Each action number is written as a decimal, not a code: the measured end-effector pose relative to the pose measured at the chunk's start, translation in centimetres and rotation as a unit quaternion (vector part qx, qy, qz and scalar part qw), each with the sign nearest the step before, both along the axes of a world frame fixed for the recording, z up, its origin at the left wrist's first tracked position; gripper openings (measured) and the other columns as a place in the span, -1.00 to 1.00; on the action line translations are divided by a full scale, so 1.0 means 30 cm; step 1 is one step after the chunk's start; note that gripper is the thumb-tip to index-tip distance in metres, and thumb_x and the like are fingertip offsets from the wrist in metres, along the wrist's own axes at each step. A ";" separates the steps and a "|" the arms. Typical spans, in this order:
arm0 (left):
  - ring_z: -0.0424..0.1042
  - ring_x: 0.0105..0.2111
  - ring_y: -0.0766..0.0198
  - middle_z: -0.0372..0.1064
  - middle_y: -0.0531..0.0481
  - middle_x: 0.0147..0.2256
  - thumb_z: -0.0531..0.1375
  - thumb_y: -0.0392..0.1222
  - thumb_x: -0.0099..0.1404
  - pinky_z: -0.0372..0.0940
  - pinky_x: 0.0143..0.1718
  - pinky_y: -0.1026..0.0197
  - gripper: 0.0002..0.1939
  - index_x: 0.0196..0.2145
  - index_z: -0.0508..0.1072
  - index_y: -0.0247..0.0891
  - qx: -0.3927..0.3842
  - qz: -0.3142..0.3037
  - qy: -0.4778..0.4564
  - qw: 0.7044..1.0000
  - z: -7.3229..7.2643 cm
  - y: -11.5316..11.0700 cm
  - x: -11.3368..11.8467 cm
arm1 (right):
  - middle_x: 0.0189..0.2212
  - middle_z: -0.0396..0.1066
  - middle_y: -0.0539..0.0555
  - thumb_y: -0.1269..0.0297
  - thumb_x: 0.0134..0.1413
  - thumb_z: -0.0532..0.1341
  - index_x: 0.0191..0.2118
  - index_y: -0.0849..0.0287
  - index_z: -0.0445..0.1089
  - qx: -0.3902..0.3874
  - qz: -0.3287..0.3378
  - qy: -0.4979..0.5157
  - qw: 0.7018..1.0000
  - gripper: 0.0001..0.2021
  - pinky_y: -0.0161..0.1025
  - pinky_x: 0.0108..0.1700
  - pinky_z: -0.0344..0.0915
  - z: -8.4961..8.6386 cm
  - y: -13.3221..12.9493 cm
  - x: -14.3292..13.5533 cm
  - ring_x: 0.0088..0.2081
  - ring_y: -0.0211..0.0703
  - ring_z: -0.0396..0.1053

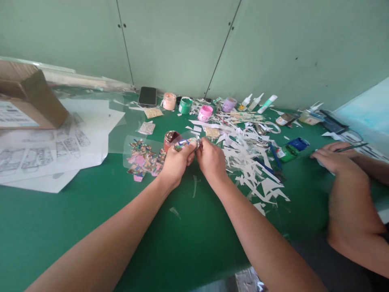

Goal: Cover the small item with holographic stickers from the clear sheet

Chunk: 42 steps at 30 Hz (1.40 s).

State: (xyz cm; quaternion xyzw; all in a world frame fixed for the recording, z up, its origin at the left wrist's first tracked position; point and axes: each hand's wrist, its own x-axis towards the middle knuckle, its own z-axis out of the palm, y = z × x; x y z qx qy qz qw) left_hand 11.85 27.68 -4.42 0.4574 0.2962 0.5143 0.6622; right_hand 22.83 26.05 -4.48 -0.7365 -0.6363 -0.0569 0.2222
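Observation:
Over the middle of the green table, my left hand [179,160] is closed round a small colourful patterned piece [181,143] with clear film at its edge. My right hand [212,157] pinches the right end of the same piece, its fingertips touching it beside my left fingers. Just behind my left hand stands an open jar of brown paint [172,140]. Left of that hand, several colourful cut pieces [141,159] lie on a clear sheet.
White paper scraps [255,162] spread to the right, with scissors [270,127] among them. Paint jars [205,113], glue bottles and a phone [147,96] line the back. A cardboard box [33,95] and printed sheets [91,142] lie left. Another person's hands [337,156] are at right.

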 end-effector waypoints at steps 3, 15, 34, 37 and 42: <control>0.01 -0.66 0.47 0.03 0.20 -0.71 0.20 -0.24 0.26 -0.03 -0.59 0.33 -0.63 -0.63 0.15 -0.22 -0.011 -0.001 -0.020 1.000 0.003 0.002 -0.002 | -0.43 0.48 0.10 0.36 0.29 0.07 -0.28 0.17 0.38 -0.010 0.005 -0.012 1.000 -0.83 -0.25 -0.41 -0.08 0.006 0.002 -0.005 -0.39 -0.09 0.37; -0.01 -0.68 0.49 0.01 0.21 -0.70 0.28 -0.22 0.18 -0.04 -0.62 0.35 -0.64 -0.61 0.16 -0.22 -0.021 0.004 -0.007 1.000 0.011 0.004 -0.005 | -0.38 0.51 0.11 0.36 0.31 0.07 -0.24 0.18 0.40 -0.033 -0.006 -0.019 0.999 -0.83 -0.24 -0.41 -0.07 0.015 -0.007 -0.006 -0.37 -0.09 0.41; 0.03 -0.69 0.49 0.05 0.21 -0.69 0.28 -0.21 0.18 -0.04 -0.63 0.35 -0.65 -0.59 0.17 -0.22 -0.021 0.025 -0.021 0.999 0.014 0.004 -0.006 | -0.60 0.34 0.02 0.30 0.29 0.08 -0.44 0.13 0.32 0.031 -0.049 0.039 0.998 -0.76 -0.27 -0.44 -0.10 0.012 -0.002 0.034 -0.56 -0.20 0.22; 0.03 -0.70 0.48 0.05 0.21 -0.71 0.28 -0.17 0.18 -0.05 -0.65 0.33 -0.65 -0.60 0.18 -0.21 -0.005 0.024 0.021 0.999 0.011 -0.001 -0.005 | -0.69 0.16 -0.06 0.23 0.24 0.08 -0.56 0.07 0.13 0.101 -0.017 0.091 0.991 -0.68 -0.28 -0.46 -0.04 0.023 -0.010 0.051 -0.60 -0.24 0.10; 0.05 -0.70 0.47 0.07 0.21 -0.72 0.27 -0.10 0.21 -0.04 -0.65 0.32 -0.63 -0.60 0.19 -0.21 0.019 0.040 0.050 0.998 0.004 -0.004 -0.005 | -0.70 -0.02 -0.14 0.16 0.18 0.08 -0.60 0.06 -0.04 0.179 0.118 0.165 0.963 -0.63 -0.32 -0.48 0.04 0.020 -0.032 0.047 -0.62 -0.31 -0.01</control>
